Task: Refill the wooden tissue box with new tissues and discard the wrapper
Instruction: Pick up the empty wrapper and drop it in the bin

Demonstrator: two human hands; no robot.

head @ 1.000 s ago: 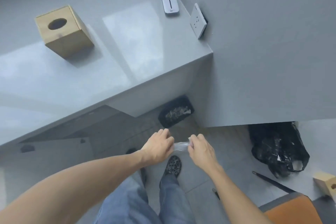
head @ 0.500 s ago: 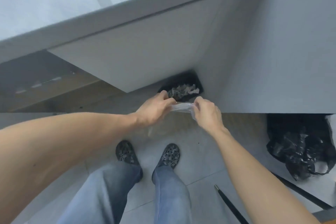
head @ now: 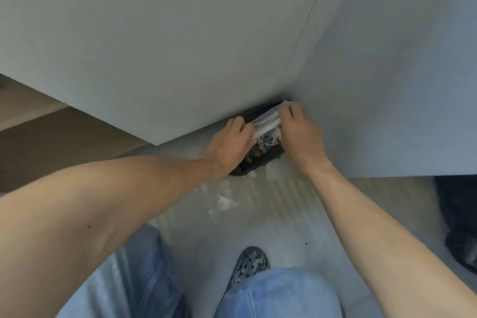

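The clear plastic wrapper (head: 267, 121) is stretched between both hands, right over a black waste bin (head: 258, 160) tucked under the grey counter. My left hand (head: 229, 142) pinches its left end and my right hand (head: 300, 131) pinches its right end. Crumpled waste shows inside the bin below the wrapper. The wooden tissue box is out of view.
The grey counter panel (head: 154, 46) hangs over the bin and meets a grey wall (head: 387, 85) on the right. A black rubbish bag (head: 459, 219) lies on the floor at the right edge. My legs and one shoe (head: 249, 266) are below.
I have bent down and both hands have carried the wrapper forward, from above my feet to directly over the bin. The counter top with the tissue box has left the view.
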